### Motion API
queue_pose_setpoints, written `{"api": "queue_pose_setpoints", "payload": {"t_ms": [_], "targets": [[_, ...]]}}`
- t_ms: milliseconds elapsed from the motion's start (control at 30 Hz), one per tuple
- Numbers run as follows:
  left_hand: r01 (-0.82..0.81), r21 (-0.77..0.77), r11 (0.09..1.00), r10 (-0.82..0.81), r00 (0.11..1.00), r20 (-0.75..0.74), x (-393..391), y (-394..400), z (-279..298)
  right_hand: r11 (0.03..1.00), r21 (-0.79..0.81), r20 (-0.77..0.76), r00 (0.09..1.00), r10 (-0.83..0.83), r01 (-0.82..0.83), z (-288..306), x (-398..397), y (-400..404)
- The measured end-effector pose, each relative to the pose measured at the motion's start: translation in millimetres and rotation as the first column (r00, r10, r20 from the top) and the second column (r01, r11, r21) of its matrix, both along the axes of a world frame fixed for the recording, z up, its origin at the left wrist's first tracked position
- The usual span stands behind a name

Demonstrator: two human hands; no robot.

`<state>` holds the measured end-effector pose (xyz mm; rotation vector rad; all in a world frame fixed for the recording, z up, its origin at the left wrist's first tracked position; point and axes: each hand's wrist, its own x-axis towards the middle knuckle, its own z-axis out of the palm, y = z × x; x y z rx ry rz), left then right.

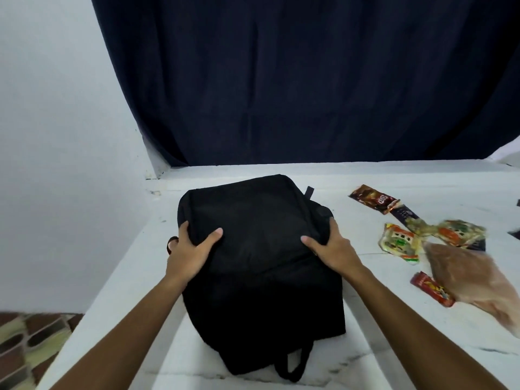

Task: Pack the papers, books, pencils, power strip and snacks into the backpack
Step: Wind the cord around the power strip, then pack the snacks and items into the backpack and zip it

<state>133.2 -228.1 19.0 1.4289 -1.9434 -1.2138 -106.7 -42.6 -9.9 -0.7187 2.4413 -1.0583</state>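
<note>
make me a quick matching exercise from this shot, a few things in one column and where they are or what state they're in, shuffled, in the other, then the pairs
Things
1. black backpack
2. brown snack packet
3. red snack packet
4. dark curtain

Places or states
A. hangs behind the table
B. lies far right, nearest the blurred third hand
C. gripped on both sides by the left hand and the right hand
D. lies farthest back among the snacks

Pairs: 1-C, 2-D, 3-B, 4-A

Dark navy curtain (295, 80) behind white table (140, 277) — patterned tile floor (31, 344), white wall (56, 108)
</note>
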Motion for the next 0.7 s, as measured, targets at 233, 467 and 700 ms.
{"api": "queue_pose_setpoints", "payload": {"t_ms": [233, 467, 700], "targets": [[-0.163, -0.294, 0.942, 0.241, 0.937, 0.254, -35.9, 49.5, -14.5, 0.969, -0.089, -0.097, 0.970, 0.223, -0.232, -15.5, -47.4, 5.7], [-0.280, -0.339, 0.898, 0.375, 0.890, 0.258, -82.3, 143.5, -26.3, 0.930, 0.061, -0.165, 0.915, 0.368, -0.363, -18.3, -119.0, 54.4], [-0.329, -0.317, 0.889, 0.412, 0.878, 0.243, -106.3, 215.1, -30.1, 0.886, 0.220, -0.223, 0.863, 0.453, -0.408, -12.8, -149.0, 110.5]]}}
